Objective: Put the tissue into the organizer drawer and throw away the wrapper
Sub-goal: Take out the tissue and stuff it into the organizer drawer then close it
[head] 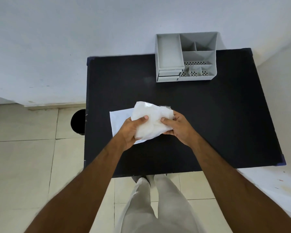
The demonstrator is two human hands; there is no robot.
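White crumpled tissue [151, 121] gripped by both hands, left hand [131, 132] and right hand [176, 126], fingers closed on it, above black bench [208, 123]; grey organizer [186, 56] at far edge.

- The hands are covering part of the crumpled wrapper [151, 120], so I cannot tell if any tissue is inside it.
- The wrapper is hiding most of the flat white sheet [119, 120].
- The table [208, 123] is hiding half the black bin [78, 121] at 9 o'clock.

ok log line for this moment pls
both hands: left hand and right hand gripping tissue pack | organizer drawers shut
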